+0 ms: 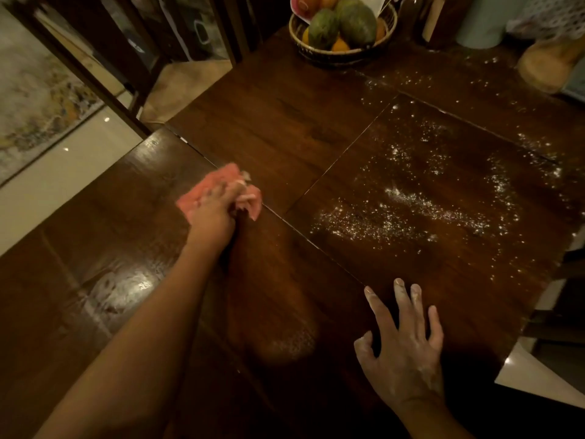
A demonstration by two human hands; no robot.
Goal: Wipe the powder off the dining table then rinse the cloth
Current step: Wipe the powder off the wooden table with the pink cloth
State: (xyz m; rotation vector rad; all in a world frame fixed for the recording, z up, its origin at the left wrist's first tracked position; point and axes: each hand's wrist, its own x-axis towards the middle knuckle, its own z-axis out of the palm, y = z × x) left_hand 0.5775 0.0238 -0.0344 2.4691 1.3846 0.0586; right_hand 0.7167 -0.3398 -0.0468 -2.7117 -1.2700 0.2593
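A dark wooden dining table (278, 122) fills the view. White powder (411, 204) is scattered over its right half, thickest in a band near the middle right. My left hand (218, 205) presses a crumpled pink cloth (202, 191) onto the table left of the powder, beside a seam in the tabletop. My right hand (408, 350) rests flat on the near part of the table with fingers spread. It holds nothing, and powder dusts its fingers.
A woven basket of fruit (342, 30) stands at the far edge of the table. A wooden object (550, 61) and a pale cylinder (484, 20) sit at the far right. A chair frame (95, 58) and light floor lie to the left.
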